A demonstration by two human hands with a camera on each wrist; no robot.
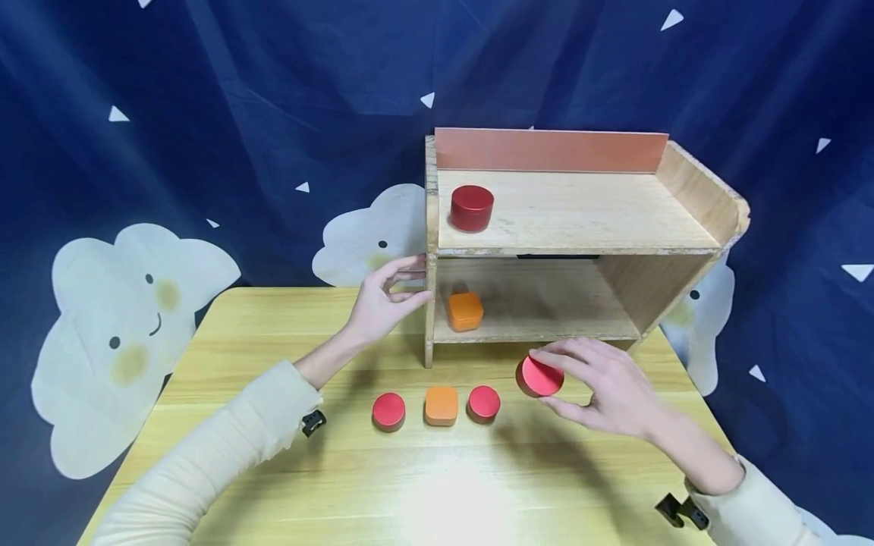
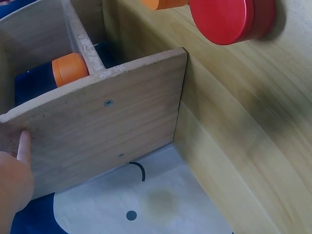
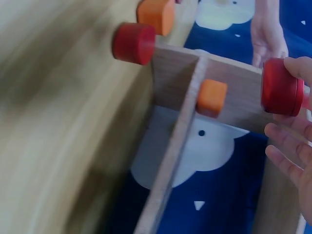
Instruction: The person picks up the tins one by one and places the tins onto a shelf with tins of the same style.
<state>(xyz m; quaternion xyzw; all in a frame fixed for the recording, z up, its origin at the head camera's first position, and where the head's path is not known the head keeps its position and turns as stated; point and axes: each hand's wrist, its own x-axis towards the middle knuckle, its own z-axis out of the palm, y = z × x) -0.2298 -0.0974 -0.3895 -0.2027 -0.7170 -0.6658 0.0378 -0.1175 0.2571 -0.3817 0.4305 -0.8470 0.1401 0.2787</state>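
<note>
My right hand (image 1: pixel 608 387) pinches a round red tin (image 1: pixel 542 377) between thumb and fingers, in front of the shelf's lower right. In the right wrist view this tin (image 3: pixel 280 87) is tipped on its side. My left hand (image 1: pixel 385 299) touches the left side panel of the wooden shelf (image 1: pixel 432 227) with fairly straight fingers. Against the panel's outer face, a fingertip (image 2: pixel 24 139) shows in the left wrist view. A dark red round tin (image 1: pixel 472 208) stands on the upper board at its left end. Below it, an orange square tin (image 1: pixel 465 312) sits on the lower board.
On the light wooden table (image 1: pixel 273 334), a row before the shelf holds a red round tin (image 1: pixel 388 412), an orange square tin (image 1: pixel 441 406) and another red round tin (image 1: pixel 483 404). A dark blue curtain (image 1: pixel 273 91) with white clouds hangs behind.
</note>
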